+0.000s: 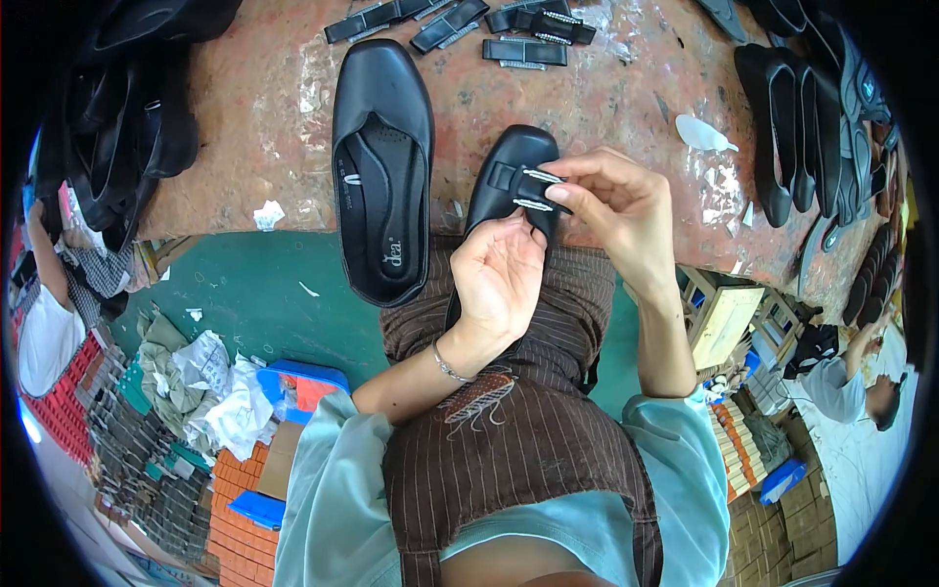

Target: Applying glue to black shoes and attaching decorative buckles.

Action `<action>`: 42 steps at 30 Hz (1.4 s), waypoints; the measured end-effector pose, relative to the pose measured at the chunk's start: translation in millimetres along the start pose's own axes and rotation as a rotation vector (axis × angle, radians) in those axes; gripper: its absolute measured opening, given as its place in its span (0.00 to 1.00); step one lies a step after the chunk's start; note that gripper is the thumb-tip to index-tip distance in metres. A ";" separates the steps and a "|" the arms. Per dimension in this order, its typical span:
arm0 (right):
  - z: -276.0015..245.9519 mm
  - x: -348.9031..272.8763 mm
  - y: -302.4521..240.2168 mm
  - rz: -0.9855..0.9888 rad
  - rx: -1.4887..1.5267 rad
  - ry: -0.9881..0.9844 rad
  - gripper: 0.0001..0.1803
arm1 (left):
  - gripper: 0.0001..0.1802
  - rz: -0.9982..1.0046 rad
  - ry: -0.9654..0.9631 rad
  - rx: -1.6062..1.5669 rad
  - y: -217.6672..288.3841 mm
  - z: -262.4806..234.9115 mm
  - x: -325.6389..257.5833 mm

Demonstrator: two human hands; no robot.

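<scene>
The desk [256, 90] spans the upper view, with black shoes crowding its left [164, 137] and right [829, 142] ends. One black shoe [393, 176] stands apart, toe away, just left of a second black shoe [484, 201]. That second shoe's long axis runs from the toe, far and slightly right, down behind the left hand [499, 274], which covers its opening and heel end. The left fingers are half curled against the shoe; their tips are hidden, so whether they grip it I cannot tell. The right hand [621, 201] comes in from the right, thumb and forefinger pinched nearly closed on the right end of a black bow [533, 189] with glittering edges. The bow lies crosswise over the shoe's front, just beyond the left fingers, so both hands are near it. Spare bows [525, 52] lie beyond the toe; a white nozzled piece [702, 133] sits farther right.
</scene>
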State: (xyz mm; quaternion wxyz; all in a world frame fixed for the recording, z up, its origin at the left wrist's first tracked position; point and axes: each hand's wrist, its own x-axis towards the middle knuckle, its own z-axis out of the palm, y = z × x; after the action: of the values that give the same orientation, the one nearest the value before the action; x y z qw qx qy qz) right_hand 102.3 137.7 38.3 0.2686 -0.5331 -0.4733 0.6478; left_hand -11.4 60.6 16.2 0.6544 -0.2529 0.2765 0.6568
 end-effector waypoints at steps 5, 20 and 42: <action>4.7 5.0 -0.5 0.111 -0.043 0.002 0.06 | 0.17 -0.005 -0.111 0.032 0.7 -0.1 1.5; 2.0 10.7 2.8 0.036 -0.162 0.011 0.05 | 0.17 -0.029 -0.124 0.016 1.8 1.3 0.8; -4.3 -2.8 22.1 -0.117 -0.248 0.059 0.12 | 0.10 0.169 0.006 0.451 -5.1 8.2 5.3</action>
State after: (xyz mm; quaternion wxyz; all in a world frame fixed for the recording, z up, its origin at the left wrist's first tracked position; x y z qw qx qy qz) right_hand 110.6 127.7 19.7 0.2517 -0.5527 -0.5718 0.5516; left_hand -6.1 70.1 18.2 0.6361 -0.0781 0.4385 0.6300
